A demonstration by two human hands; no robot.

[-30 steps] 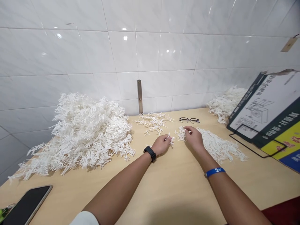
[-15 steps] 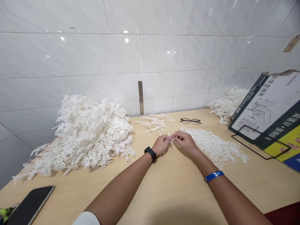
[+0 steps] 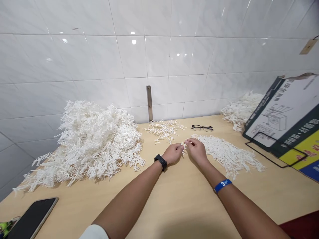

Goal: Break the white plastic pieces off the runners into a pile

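Observation:
My left hand (image 3: 172, 154) and my right hand (image 3: 196, 151) meet over the middle of the table. Between their fingertips is a small white branched piece (image 3: 183, 146), pinched from both sides and partly covered by the fingers. Left of my hands rises a large heap of thin white branched strands (image 3: 99, 142). A flatter pile of white strands (image 3: 226, 152) spreads just right of my right hand. Beyond my hands lies a small, loose, creamier scatter of strands (image 3: 164, 130). What the strands are made of cannot be made out.
Black-framed glasses (image 3: 202, 128) lie near the wall. A printed box (image 3: 276, 116) leans at the right beside a black wire stand (image 3: 249, 146), with another white pile (image 3: 240, 106) behind. A phone (image 3: 31, 217) lies front left. A metal strip (image 3: 149, 103) stands against the tiled wall.
My right hand has shifted slightly, its wrist turning, and the fingertips sit a little farther apart around the white piece. My left hand has barely moved. The piles look the same.

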